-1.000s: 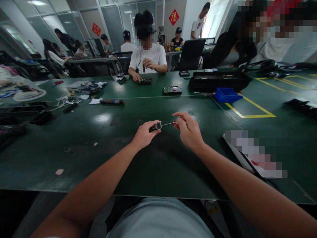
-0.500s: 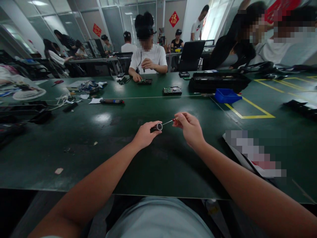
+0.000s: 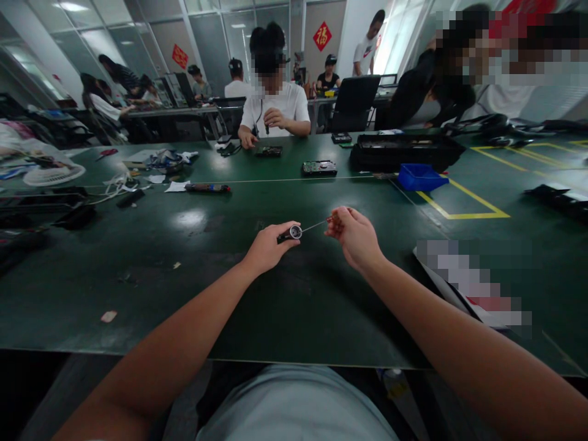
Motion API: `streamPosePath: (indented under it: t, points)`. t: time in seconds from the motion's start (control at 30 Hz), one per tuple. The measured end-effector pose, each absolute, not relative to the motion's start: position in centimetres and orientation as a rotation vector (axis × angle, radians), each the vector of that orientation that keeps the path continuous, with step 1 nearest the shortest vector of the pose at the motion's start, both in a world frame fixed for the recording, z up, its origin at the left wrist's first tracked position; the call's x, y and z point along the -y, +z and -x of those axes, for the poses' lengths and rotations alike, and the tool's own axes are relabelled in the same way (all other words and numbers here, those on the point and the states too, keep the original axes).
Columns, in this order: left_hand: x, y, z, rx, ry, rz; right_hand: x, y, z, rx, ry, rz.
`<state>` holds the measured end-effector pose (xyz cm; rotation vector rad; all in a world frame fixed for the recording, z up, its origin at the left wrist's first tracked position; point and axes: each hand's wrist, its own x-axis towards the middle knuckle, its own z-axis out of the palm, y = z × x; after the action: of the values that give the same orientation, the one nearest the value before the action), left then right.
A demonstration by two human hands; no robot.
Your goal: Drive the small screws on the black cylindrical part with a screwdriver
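Note:
Over the green table, my left hand [image 3: 265, 250] is closed around a short dark cylinder [image 3: 294, 232]. A bright silver ring rims its open end, which faces me. The closed fingers of my right hand [image 3: 357, 237] grip a slim screwdriver [image 3: 315, 226]. Its thin metal shaft points left, and the tip meets the cylinder at the ring's right edge; whether it sits inside cannot be made out. My fingers hide most of the screwdriver's handle.
Beyond my hands lie a dark rod-shaped tool [image 3: 207, 188], a circuit-board device [image 3: 319, 168], a blue scoop-like bin [image 3: 420, 177] and a long black casing [image 3: 407, 152]. A co-worker [image 3: 275, 110] sits opposite. To my right is a partly blurred packet [image 3: 452, 288].
My right hand has shifted slightly right, its fingers curled further over the screwdriver's handle. My left hand stays nearly in place. The co-worker's hand on the table has slid left off the board.

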<state>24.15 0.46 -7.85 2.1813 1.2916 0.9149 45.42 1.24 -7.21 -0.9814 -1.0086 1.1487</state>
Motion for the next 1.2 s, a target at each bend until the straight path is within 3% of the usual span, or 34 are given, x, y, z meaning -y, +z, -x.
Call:
streamPosePath:
  t: [0.63, 1.2]
  points:
    - [-0.6, -8.1, -24.0, -1.324, 0.933, -2.234, 1.5, -4.7, -45.1, 1.538, 0.573, 1.208]
    - [-0.8, -8.7, -23.6, -1.319, 0.979, -2.228, 0.5, -5.2, -45.5, 1.599, 0.660, 1.261]
